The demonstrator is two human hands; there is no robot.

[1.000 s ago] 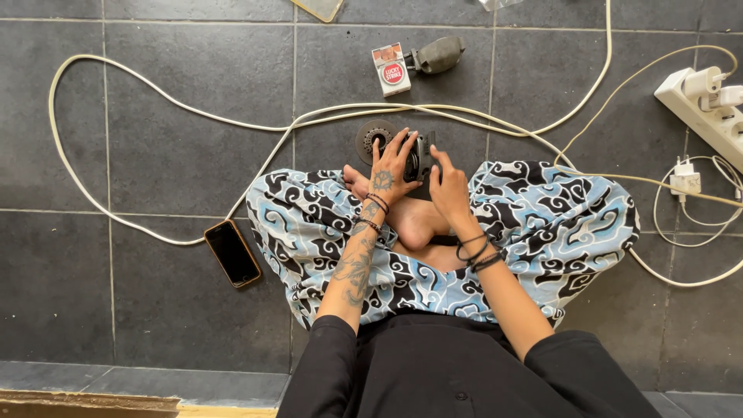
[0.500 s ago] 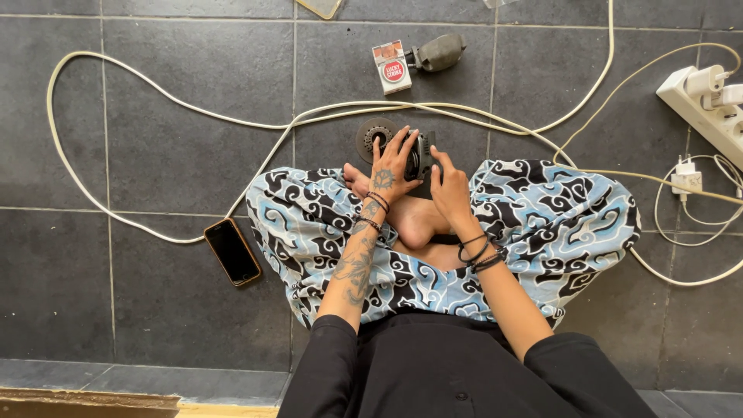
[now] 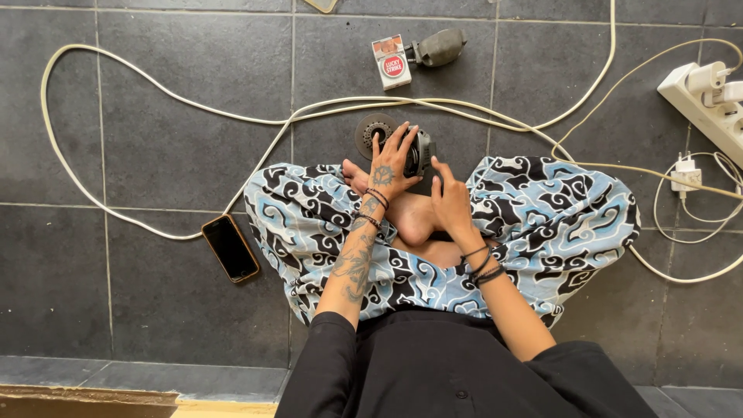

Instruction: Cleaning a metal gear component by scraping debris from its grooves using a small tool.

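The fingers (image 3: 402,139) of the left hand (image 3: 389,172) are spread apart and laid over the top of a small dark tool (image 3: 419,152), gripping it from the left side, while the fingers (image 3: 439,166) of the right hand (image 3: 451,203) are loosely curled, with the forefinger lifted and its tip just beside the tool's right edge; whether that hand truly touches it cannot be told. The tool sits on the dark grey tiled floor (image 3: 155,139), just in front of the person's bare foot (image 3: 406,217) and between the knees, which are covered by a blue, black and white patterned cloth (image 3: 557,217). A round grey disc (image 3: 370,133) lies on the floor touching the tool's left side. A long white cord (image 3: 155,101) loops across the tiles behind the hands. A phone (image 3: 230,248) with a dark screen lies just left of the cloth. Farther off, a small red and white box (image 3: 391,62) stands beside a grey-green rounded part (image 3: 439,48). A white power strip (image 3: 708,104) lies at the right edge, with a small white charger (image 3: 684,172) near it.
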